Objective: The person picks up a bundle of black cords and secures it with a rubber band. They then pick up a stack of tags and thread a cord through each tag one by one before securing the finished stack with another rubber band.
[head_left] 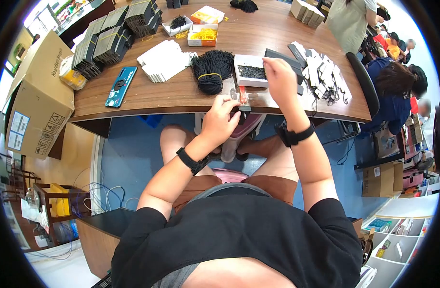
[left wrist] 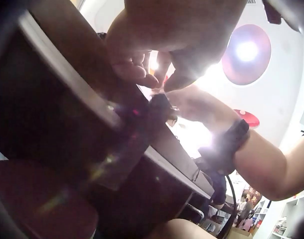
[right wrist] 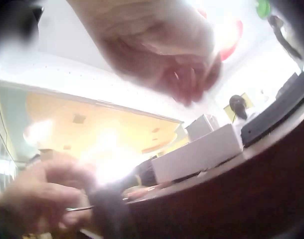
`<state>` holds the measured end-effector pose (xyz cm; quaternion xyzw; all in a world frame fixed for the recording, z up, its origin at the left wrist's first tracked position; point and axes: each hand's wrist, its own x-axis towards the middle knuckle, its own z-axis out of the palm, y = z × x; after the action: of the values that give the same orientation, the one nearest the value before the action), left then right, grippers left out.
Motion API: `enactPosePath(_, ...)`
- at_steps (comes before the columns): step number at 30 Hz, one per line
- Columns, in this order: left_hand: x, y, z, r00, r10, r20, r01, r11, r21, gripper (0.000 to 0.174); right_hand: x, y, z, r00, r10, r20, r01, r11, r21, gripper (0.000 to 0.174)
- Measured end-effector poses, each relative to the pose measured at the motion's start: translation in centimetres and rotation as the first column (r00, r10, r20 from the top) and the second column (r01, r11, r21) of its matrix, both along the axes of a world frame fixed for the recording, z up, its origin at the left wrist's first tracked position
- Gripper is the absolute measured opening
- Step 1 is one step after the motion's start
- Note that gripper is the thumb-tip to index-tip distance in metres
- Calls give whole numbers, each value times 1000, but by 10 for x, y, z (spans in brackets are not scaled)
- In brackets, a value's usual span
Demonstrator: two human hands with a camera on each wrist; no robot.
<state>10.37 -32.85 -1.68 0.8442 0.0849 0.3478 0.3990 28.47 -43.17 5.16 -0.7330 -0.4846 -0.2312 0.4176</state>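
At the table's front edge my left hand [head_left: 222,117] has its finger and thumb bent close beside a small black block [head_left: 244,109]. In the right wrist view a thin metal rod [right wrist: 79,208] runs between the left fingertips and that block. My right hand [head_left: 281,81] is raised over the right end of a white box [head_left: 249,60] holding many small black pieces. Its fingertips are drawn together, and I cannot tell whether something small is between them. Left of the box lies a bundle of black cords [head_left: 211,72] tied with a yellow band.
White cards [head_left: 165,60] and a blue phone [head_left: 120,86] lie to the left. Stacks of dark cards [head_left: 104,36] and a carton [head_left: 40,96] stand farther left. Yellow bands fill an orange-white box [head_left: 202,35]. White tags with black cords [head_left: 325,77] spread at the right.
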Motion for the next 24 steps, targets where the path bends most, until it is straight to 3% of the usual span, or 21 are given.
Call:
enactPosePath(2, -9, 10, 6, 1000, 0, 19, 0, 1000, 12, 18, 13, 6, -19, 982, -97, 162, 130, 970, -204, 32)
enactPosePath(3, -8, 23, 4, 991, 62, 115, -88, 967, 237, 19, 14, 3, -22, 995, -69, 78, 88, 958, -272, 46)
enactPosePath(4, -14, 30, 13, 992, 117, 56, -127, 955, 270, 22, 13, -3, -24, 987, -119, 104, 143, 953, -267, 47)
enactPosePath(6, -18, 45, 22, 975, 198, 97, -220, 894, 391, 28, 7, -15, -28, 967, -204, 153, 238, 938, -253, 48)
enactPosePath(8, -18, 58, 24, 967, 248, 57, -244, 843, 479, 44, 9, -29, -39, 958, -261, 119, 283, 930, -234, 51)
enactPosePath(13, -3, 74, 19, 978, 205, 27, -187, 820, 541, 45, 11, -46, -67, 918, -379, 114, 393, 908, -146, 51)
enactPosePath(16, 2, 82, 13, 978, 202, -51, -150, 853, 499, 39, 6, -42, -66, 886, -445, 134, 464, 863, -201, 50)
enactPosePath(22, -2, 85, 11, 967, 255, 22, -235, 852, 467, 40, 4, -40, -66, 884, -445, 146, 466, 868, -175, 42)
enactPosePath(24, -2, 83, 8, 961, 239, 138, -275, 879, 390, 42, 3, -40, -65, 889, -435, 143, 455, 877, -156, 39)
